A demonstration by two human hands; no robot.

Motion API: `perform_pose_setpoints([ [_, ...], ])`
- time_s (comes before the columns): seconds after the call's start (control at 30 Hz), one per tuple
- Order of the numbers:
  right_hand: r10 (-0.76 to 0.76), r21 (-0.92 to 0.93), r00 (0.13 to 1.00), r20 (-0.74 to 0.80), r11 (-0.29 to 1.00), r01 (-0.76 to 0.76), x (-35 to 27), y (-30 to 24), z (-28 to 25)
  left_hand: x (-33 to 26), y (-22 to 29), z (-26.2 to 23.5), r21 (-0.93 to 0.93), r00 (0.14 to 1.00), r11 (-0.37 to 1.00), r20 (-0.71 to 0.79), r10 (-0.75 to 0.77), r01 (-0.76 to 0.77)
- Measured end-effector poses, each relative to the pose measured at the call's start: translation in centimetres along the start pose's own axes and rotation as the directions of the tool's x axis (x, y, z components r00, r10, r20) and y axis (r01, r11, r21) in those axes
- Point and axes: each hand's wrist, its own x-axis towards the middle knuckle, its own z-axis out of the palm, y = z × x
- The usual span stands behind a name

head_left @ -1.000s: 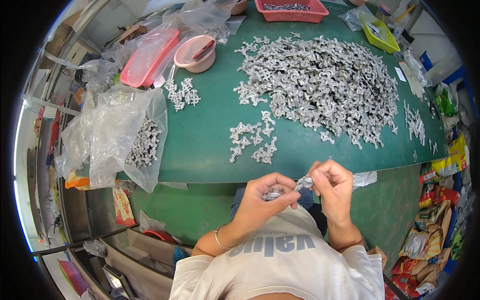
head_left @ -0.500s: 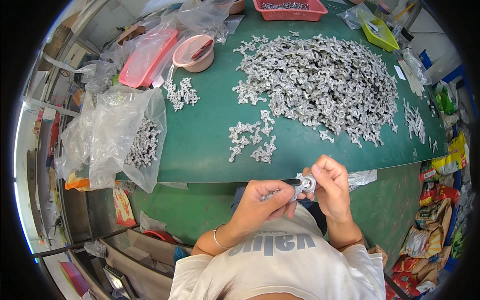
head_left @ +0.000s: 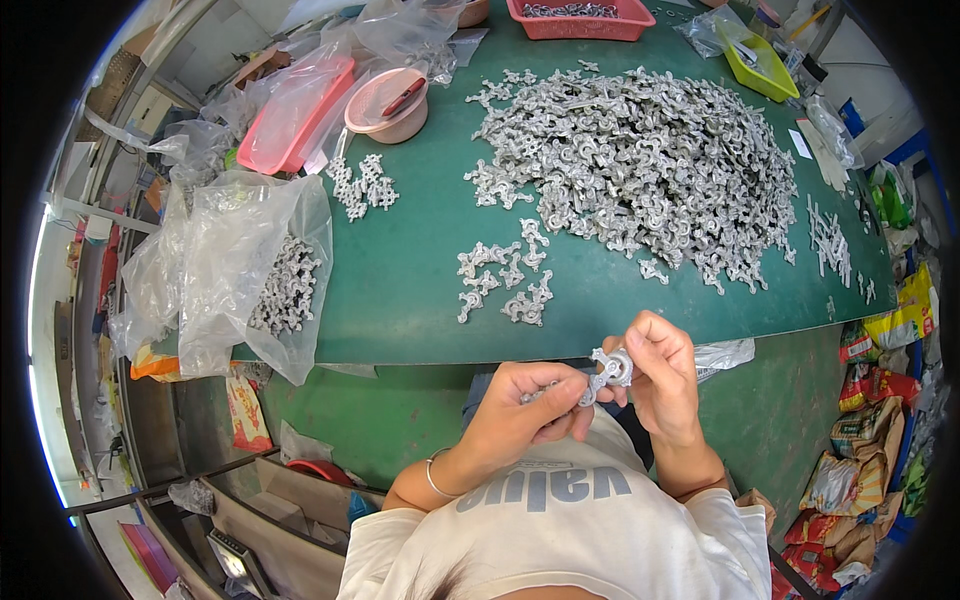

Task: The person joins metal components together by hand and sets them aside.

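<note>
Left hand [head_left: 528, 412] closed in a pinch on one end of a small silver metal part [head_left: 603, 372]; right hand [head_left: 662, 378] closed on the other end, fingers curled around the ring-shaped section. Both hands brought together, meeting at the part, held just off the near edge of the green counter [head_left: 420, 290], above the lap. Thin bracelet [head_left: 436, 478] on the left wrist. White shirt with grey lettering [head_left: 560, 520] at the bottom of the view.

On the counter, right of centre and toward the far side: large heap of silver metal parts [head_left: 640, 160], spread wide. Nearer, between the heap and the hands: small cluster of the same parts [head_left: 505, 280], apart from the heap. Left of that, farther back: another small cluster [head_left: 362, 185]. Along the right edge: short row of parts [head_left: 830, 240].

Left edge of the counter: clear plastic bag [head_left: 230, 270] hanging over the edge, partly filled with the same parts. Far left: pink tray [head_left: 290, 115] wrapped in clear plastic, with a pink bowl [head_left: 388, 105] just beside it on the right, a reddish tool lying inside. Far edge, centre: red basket [head_left: 580, 20] holding metal pieces. Far right: yellow-green tray [head_left: 758, 65].

Right of the counter, at floor level: coloured packaging bags [head_left: 870, 440], stacked. Crumpled clear plastic [head_left: 725, 353] at the near counter edge, just right of the right hand.
</note>
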Motion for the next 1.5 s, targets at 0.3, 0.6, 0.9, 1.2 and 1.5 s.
perform_pose_setpoints([
  [0.3,-0.013,-0.151,0.999,0.04,0.988,0.019,1.5,2.1,-1.5,0.1,-0.5,-1.4,0.051,0.995,0.999,-0.095,0.02,-0.015],
  [0.6,-0.232,-0.738,0.973,0.019,0.653,0.17,9.4,8.6,-5.4,-1.9,2.9,-24.0,0.266,0.246,0.818,-0.866,0.436,-0.51],
  [0.9,-0.401,-0.907,0.834,0.379,0.019,0.421,13.6,10.6,-4.3,-0.4,-0.3,-28.3,0.376,0.151,0.757,-0.839,0.523,-0.535],
  [1.2,-0.459,-0.875,0.818,0.347,0.157,0.458,13.0,10.3,-4.3,-4.0,1.8,-31.8,0.892,0.101,0.332,-0.377,0.921,0.305],
  [1.5,-0.407,-0.841,0.892,0.194,0.399,0.365,10.9,8.5,-3.1,-2.2,0.4,-27.0,0.72,0.353,0.15,-0.498,0.792,0.678],
])
